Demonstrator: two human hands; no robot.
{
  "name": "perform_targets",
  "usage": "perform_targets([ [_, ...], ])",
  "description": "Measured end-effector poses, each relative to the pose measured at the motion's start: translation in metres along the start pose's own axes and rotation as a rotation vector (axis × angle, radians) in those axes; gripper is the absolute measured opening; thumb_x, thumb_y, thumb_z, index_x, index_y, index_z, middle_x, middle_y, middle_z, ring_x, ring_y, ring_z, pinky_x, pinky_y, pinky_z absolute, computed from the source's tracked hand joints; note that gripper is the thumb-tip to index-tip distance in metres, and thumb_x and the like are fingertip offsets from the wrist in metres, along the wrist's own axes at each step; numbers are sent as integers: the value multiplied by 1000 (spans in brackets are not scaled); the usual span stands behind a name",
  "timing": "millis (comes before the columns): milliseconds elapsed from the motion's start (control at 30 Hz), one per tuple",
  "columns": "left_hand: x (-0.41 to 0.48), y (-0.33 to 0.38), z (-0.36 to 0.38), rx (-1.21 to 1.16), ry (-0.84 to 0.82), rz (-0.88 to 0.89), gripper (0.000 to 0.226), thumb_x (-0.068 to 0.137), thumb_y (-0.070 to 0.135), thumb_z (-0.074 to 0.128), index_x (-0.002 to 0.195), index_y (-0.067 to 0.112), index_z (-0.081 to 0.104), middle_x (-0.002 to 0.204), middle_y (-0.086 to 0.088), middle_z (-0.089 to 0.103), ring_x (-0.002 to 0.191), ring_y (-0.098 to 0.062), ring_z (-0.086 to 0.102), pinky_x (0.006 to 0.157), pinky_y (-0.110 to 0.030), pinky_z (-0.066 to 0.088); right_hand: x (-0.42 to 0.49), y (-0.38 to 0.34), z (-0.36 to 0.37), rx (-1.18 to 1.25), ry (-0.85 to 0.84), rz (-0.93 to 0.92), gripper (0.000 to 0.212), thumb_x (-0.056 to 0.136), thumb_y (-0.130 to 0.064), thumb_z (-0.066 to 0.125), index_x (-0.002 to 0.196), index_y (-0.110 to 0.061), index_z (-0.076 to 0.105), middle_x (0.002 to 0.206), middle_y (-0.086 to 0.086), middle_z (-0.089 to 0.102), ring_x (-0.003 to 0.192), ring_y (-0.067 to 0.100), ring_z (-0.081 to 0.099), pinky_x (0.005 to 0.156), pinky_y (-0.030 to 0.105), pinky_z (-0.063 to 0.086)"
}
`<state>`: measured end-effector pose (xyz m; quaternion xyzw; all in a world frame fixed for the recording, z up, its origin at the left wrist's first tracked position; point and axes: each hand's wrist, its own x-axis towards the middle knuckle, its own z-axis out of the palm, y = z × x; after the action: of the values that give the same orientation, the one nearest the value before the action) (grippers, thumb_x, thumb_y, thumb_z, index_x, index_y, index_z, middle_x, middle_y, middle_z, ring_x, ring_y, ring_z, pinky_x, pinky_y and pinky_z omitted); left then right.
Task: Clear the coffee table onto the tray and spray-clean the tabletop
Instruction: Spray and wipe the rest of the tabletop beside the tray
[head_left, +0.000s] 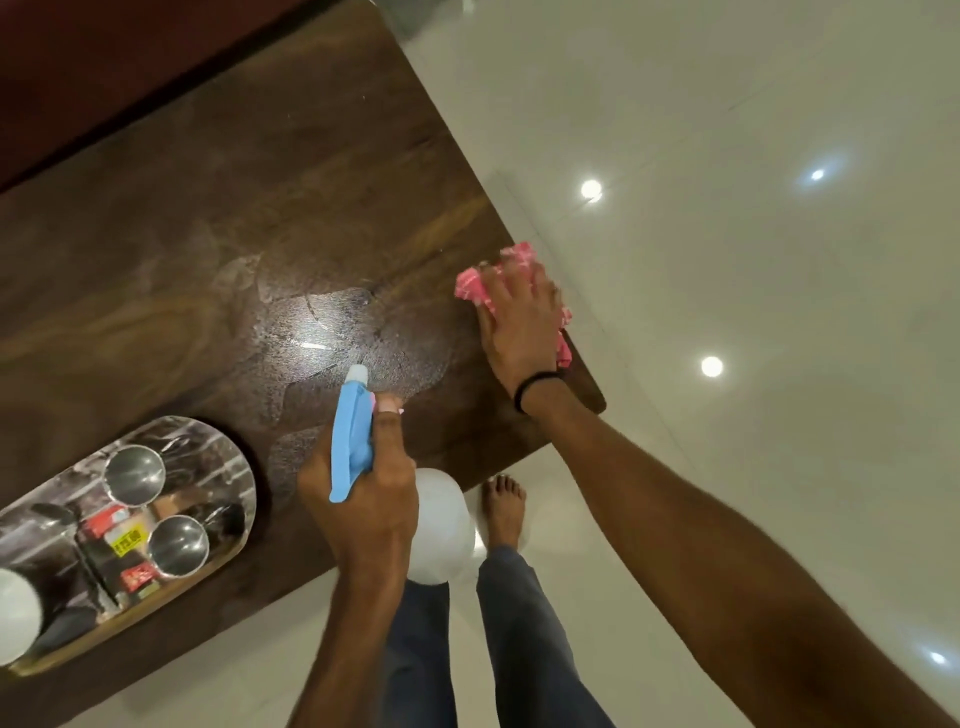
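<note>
You have a dark wooden tabletop (208, 218), its grain showing under a wet, glossy sheen. Your pink cloth (480, 288) is soft and crumpled and the spray bottle (350, 441) is smooth plastic. The two cups (134, 474) on the marble-patterned tray (228, 441) are polished metal.

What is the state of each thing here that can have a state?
Spray bottle: gripped by the left hand, nozzle toward the tabletop.
Pink cloth: bunched, pressed down by the right hand.
Tabletop: wet sheen in the middle.
Tray: loaded, standing on the tabletop.
Steel cups: upright on the tray.
</note>
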<state>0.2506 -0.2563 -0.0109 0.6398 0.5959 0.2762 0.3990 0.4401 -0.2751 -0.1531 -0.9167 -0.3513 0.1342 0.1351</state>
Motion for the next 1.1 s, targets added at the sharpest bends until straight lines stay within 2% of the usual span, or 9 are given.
perform_targets([
  [133,13,5,-8,6,45,-7,32,87,55,66,69,36,48,57,16,55,59,2,62,53,-4,44,-50,18,3,-151,-122,-450,60,89,-20,67,144,-26,45,154,8,41,145,38,30,115,61,28],
  [267,31,-5,-17,-45,71,-6,17,82,60,61,79,45,56,64,16,58,61,-6,64,55,-11,48,-1,34,-3,-95,-62,-188,42,102,-37,45,144,-29,44,157,6,35,147,35,27,114,57,30],
  [367,45,-10,-19,-67,89,26,12,84,59,59,79,48,58,66,14,57,62,-7,63,57,-9,48,34,-20,2,11,-6,-37,41,100,-33,49,140,-25,48,155,8,39,145,39,27,115,60,27],
  [500,66,-11,-27,-80,158,75,15,88,48,63,80,39,54,61,20,59,58,-4,61,57,-12,49,-24,-51,23,-158,-206,-566,56,92,-24,60,145,-27,44,157,9,34,148,38,22,118,60,21],
  [567,76,-12,-37,-73,169,130,15,91,40,65,85,40,52,66,23,55,58,0,61,58,-8,47,-33,-31,17,-201,-274,-697,60,90,-26,64,145,-29,42,157,8,34,148,35,23,118,58,21],
  [633,84,-11,-45,-45,188,180,22,93,32,67,86,41,49,69,21,53,60,5,60,59,-4,44,-10,-24,12,-160,-210,-616,55,91,-27,65,143,-27,45,156,9,37,147,35,27,116,60,26],
  [800,105,-14,-51,-5,204,191,17,93,19,72,84,22,57,71,25,50,64,8,58,62,-2,41,54,-98,23,6,-44,-110,43,100,-33,49,142,-25,48,156,5,36,147,35,24,118,59,22],
  [967,131,-8,-50,-93,248,211,6,93,19,71,93,18,65,80,20,58,71,5,61,69,-10,49,-22,-99,36,-167,-227,-569,53,95,-26,56,146,-27,41,159,6,30,148,35,21,117,58,24],
  [1100,142,-6,-42,-199,180,188,8,97,25,65,105,26,62,91,15,63,83,-9,66,76,-28,57,-57,-34,13,-143,-210,-433,49,98,-37,49,145,-28,40,158,7,33,149,33,22,113,63,28],
])
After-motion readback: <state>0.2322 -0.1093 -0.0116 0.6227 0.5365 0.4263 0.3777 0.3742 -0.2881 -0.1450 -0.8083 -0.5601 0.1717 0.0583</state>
